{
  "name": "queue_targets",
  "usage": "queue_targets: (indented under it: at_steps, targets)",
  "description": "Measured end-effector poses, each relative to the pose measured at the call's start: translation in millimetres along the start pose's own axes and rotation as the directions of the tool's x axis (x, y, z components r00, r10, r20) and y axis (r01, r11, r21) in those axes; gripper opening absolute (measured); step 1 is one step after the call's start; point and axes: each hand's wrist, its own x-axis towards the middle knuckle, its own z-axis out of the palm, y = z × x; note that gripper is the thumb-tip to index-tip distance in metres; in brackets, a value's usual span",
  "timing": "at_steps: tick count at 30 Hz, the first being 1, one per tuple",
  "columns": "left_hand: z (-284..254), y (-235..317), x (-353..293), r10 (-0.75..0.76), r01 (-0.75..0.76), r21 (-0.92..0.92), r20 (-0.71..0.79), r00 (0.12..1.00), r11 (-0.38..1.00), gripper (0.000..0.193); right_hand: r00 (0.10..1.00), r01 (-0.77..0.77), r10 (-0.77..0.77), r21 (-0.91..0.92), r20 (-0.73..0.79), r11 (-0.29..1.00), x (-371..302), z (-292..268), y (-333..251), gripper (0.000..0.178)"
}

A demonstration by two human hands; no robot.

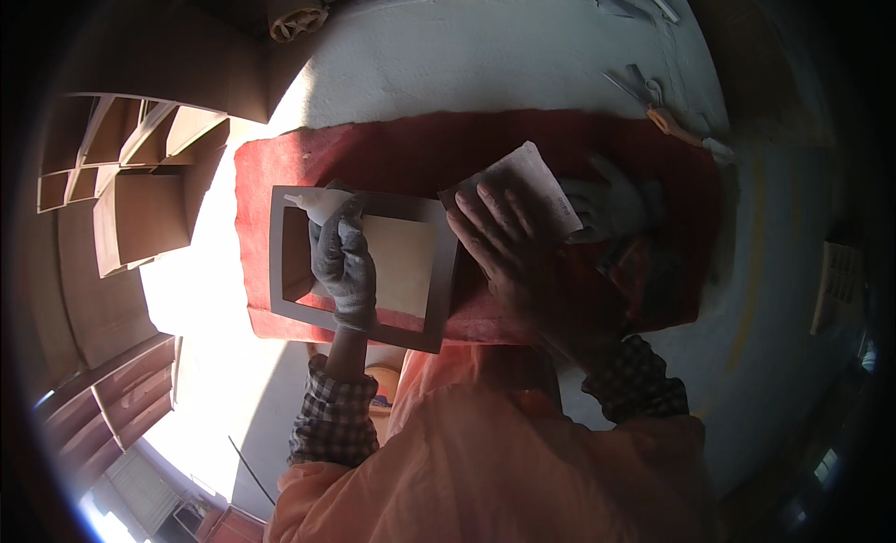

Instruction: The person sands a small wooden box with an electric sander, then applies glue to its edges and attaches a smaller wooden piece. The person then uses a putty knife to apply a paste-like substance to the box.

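My left hand [343, 267], in a grey glove, is closed around a white squeeze bottle [322, 204] whose thin nozzle points left. Both are over a grey rectangular frame [392, 336] with an open middle, through which a pale panel [397, 263] shows. To the frame's right, my bare right hand [507, 239] lies with fingers stretched over a sheet of sandpaper [539, 177], with printing on its pale back. The thumb is hidden. A loose grey glove [607, 207] rests just beyond the sheet.
A red cloth [266, 253] covers the work surface. Orange-handled scissors [667, 123] lie at the far right. Brown compartmented boxes [140, 211] stand at the left, and a dark object [644, 267] sits near my right wrist. Several items line the far edge.
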Motion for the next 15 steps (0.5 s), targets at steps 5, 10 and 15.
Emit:
queue_targets:
  at_steps: [5, 10, 15]
  targets:
    - [-0.3, 10.4, 2.7, -0.079, 0.080, -0.061, 0.015, 0.997, 0.995, 0.030, 0.974, 0.217, -0.224, -0.120, -0.044, 0.969, 8.4, 21.3, 45.7, 0.047]
    - [0.0, 11.0, 1.8, -0.103, 0.100, -0.167, -0.011, 0.995, 0.981, 0.028, 0.980, 0.201, -0.196, -0.175, 0.046, 0.964, 10.1, 9.7, 31.7, 0.047]
    - [-0.2, 6.9, 2.9, -0.025, 0.023, -0.116, -0.012, 1.000, 0.993, 0.026, 0.980, 0.196, -0.187, -0.172, 0.065, 0.966, 2.1, 6.8, 27.0, 0.046]
